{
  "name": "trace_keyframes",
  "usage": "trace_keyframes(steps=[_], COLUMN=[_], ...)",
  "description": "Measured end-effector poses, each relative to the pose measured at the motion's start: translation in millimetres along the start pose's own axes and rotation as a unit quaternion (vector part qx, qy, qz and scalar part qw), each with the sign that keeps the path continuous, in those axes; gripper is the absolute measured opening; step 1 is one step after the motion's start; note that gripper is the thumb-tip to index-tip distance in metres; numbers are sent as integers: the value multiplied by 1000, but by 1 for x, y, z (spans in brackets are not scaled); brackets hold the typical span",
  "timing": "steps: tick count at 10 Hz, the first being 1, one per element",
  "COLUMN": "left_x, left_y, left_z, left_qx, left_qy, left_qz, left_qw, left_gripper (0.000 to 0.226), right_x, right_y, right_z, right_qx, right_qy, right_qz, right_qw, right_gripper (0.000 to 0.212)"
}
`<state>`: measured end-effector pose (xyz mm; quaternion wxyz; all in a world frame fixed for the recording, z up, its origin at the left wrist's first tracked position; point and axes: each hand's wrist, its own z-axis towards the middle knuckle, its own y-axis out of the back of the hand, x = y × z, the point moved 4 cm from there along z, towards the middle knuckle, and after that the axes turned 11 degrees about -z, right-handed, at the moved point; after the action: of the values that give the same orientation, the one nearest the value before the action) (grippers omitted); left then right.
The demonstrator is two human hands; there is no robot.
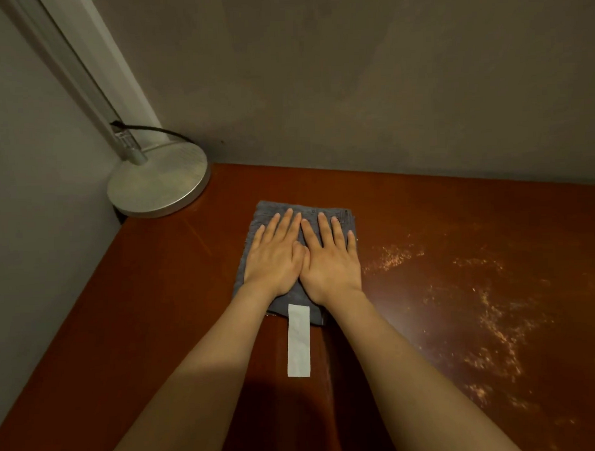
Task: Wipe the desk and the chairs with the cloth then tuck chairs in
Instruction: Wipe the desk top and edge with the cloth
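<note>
From the head view, my left hand [273,256] and my right hand [331,258] lie flat side by side, fingers straight, pressing the grey cloth [272,212] on the brown desk [163,297]. A white label [298,340] hangs from the cloth's near edge. A round lamp base [158,184] stands in the far left corner, near the cloth but apart.

head-worn view, looking down, desk [157,297] close

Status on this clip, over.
Palms down: left hand and right hand flat on cloth. Cloth spread on desk. Nearest obstacle: lamp base back-left, apart from cloth.
</note>
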<state>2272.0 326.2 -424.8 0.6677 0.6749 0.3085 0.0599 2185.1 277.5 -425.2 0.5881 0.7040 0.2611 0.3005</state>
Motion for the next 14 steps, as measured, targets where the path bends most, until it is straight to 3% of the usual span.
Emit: trace_keyframes(steps=[6, 12, 14], left_x=[-14, -24, -56], left_y=[10, 7, -3], left_z=[124, 138, 134], left_qx=[13, -1, -9], left_qy=[-43, -30, -14], left_qz=[-11, -9, -14], left_qw=[999, 1000, 1000], left_gripper=[55, 54, 55], right_x=[-43, -55, -87], right_y=[20, 23, 26], right_z=[106, 118, 109], right_qx=[-12, -2, 8], right_qy=[-39, -24, -12], right_qz=[4, -1, -15], right_qw=[999, 1000, 1000], right_gripper=[51, 51, 50])
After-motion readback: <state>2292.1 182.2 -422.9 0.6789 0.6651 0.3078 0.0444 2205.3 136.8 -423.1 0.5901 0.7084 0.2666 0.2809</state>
